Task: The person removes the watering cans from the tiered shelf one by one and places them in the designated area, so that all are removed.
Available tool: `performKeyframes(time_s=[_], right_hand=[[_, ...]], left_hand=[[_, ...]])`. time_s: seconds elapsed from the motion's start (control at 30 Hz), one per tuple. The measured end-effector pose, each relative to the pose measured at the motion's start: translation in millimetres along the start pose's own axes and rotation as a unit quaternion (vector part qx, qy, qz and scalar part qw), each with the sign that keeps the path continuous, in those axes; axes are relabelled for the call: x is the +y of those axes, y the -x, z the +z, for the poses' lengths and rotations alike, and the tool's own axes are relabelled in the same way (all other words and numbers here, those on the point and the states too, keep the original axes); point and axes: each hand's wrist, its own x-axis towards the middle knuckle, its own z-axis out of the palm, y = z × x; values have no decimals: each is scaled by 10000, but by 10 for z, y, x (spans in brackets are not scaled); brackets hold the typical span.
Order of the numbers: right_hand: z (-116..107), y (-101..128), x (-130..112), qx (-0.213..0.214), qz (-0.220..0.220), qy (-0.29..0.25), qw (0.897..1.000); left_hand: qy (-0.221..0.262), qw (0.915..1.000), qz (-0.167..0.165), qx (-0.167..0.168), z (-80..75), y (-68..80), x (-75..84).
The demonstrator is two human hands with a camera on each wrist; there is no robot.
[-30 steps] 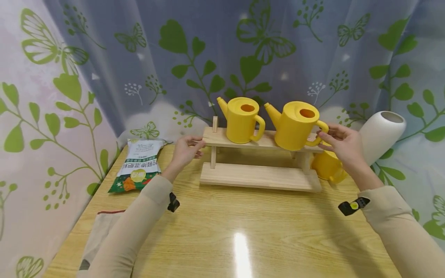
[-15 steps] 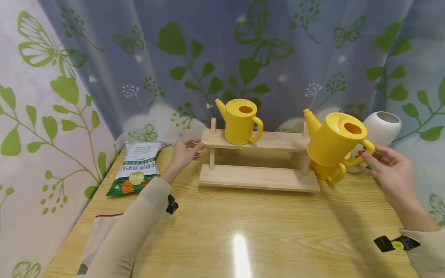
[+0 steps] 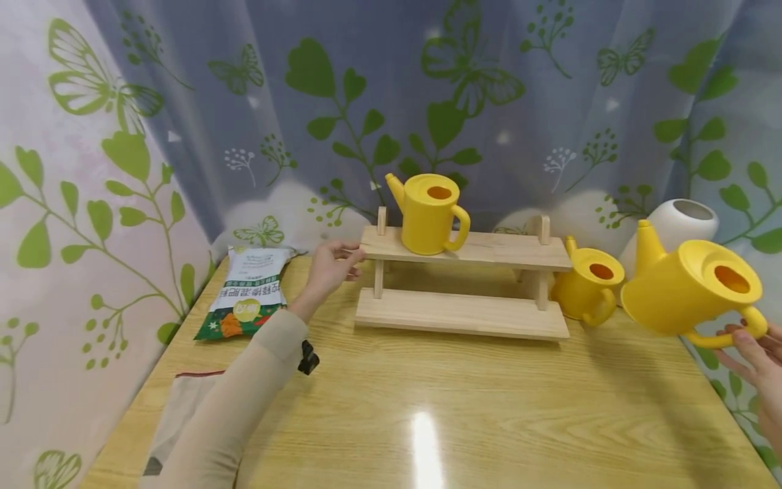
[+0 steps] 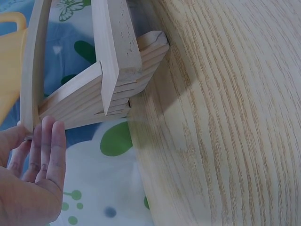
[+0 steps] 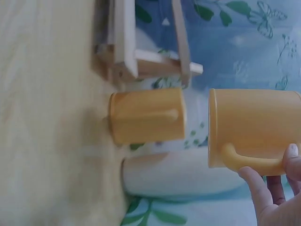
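A two-tier wooden shelf stands on the table. At the left end of its upper board, my left hand pinches the edge, thumb on one side and fingers on the other in the left wrist view. One yellow watering can sits on the upper board toward the left. My right hand, partly cut off by the frame's edge, grips the handle of a second yellow watering can, held tilted in the air at the far right. The right wrist view shows the thumb and fingers round that handle.
Beside the shelf's right end a third yellow watering can stands on the table. A white vase is behind the raised can. To the left lie a printed plastic bag and a grey cloth. A patterned curtain hangs behind.
My right hand has lifted the second watering can off the upper board and carried it right, past the shelf and the third can. The left hand has stayed at the board's end.
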Motion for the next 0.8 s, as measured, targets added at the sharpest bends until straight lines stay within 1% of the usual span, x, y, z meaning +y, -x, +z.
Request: performKeyframes(time_s=[0.13,0.23,0.27,0.33,0.4,0.47,0.6,0.7,0.8], right_hand=[[-291,62,184,-232,-61,442,9987],[-417,115,272,-360,-27,466,9983],[-429,139,286,-348,44,348,9988],[-434,187,310,-175,318,249,9990],[-399,236,315,217,789,358,9960],[-375,247,345,661,1278,574,9879],[-395,235,444,1189,1938,801,9705],[-442,212,506,1374,2295,839,9599],[-472,175,552,1640,2650,1034,9445]], left_hand=[[-2,10000,16,3,13,5,3],[19,10000,38,-13,15,7,-1],[23,10000,54,-22,15,6,-4],[54,9999,85,-28,14,4,-9],[84,9999,109,-35,15,-1,-14],[100,9999,114,-43,18,-9,-18],[69,9999,93,-46,26,-15,-17],[10,9999,90,-49,25,-3,-8],[-11,10000,75,-58,20,11,4]])
